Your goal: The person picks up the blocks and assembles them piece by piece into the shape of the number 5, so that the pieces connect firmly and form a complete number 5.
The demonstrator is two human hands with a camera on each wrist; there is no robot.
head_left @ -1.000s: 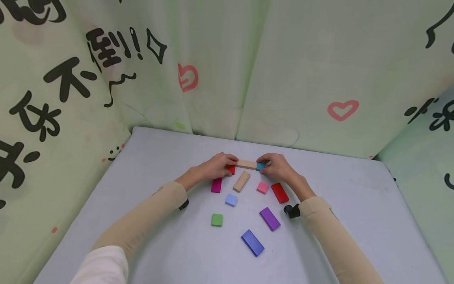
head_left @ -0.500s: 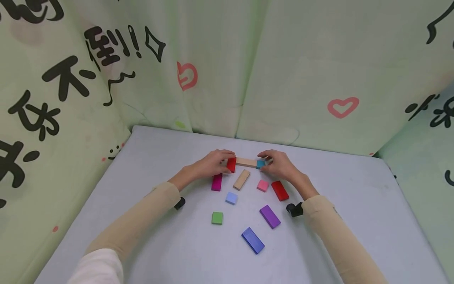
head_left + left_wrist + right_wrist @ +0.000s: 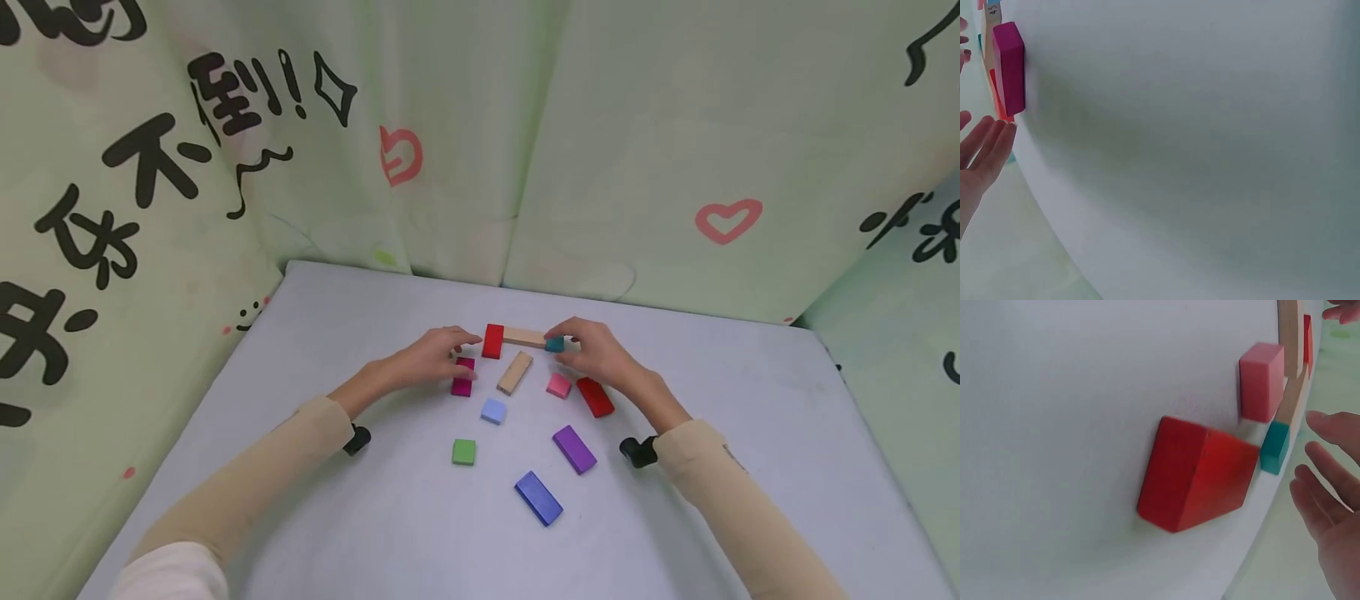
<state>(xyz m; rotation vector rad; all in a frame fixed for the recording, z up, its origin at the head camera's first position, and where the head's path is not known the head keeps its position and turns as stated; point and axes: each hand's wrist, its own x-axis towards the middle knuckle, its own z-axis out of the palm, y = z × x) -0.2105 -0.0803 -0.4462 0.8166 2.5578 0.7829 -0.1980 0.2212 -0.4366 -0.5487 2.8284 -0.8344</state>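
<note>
At the back of the table, a red block (image 3: 492, 341), a long tan block (image 3: 524, 337) and a teal block (image 3: 554, 343) lie end to end in a row. My left hand (image 3: 435, 357) is left of the red block, fingers spread and holding nothing. Its thumb overlaps the magenta block (image 3: 462, 387) in the head view; contact cannot be told. My right hand (image 3: 596, 350) has thumb and index finger on either side of the teal block. In the right wrist view, those fingers look relaxed and apart from the teal block (image 3: 1274, 448).
Nearer me lie a second tan block (image 3: 515, 372), a pink block (image 3: 558, 385), another red block (image 3: 596, 397), a light blue block (image 3: 493, 411), a green block (image 3: 464, 452), a purple block (image 3: 574, 450) and a blue block (image 3: 538, 498). A printed curtain (image 3: 622, 167) hangs behind the table.
My left hand has let go of the red block and moved left, toward the magenta block. The right hand stays around the teal block, with its fingers a little more spread than before.
</note>
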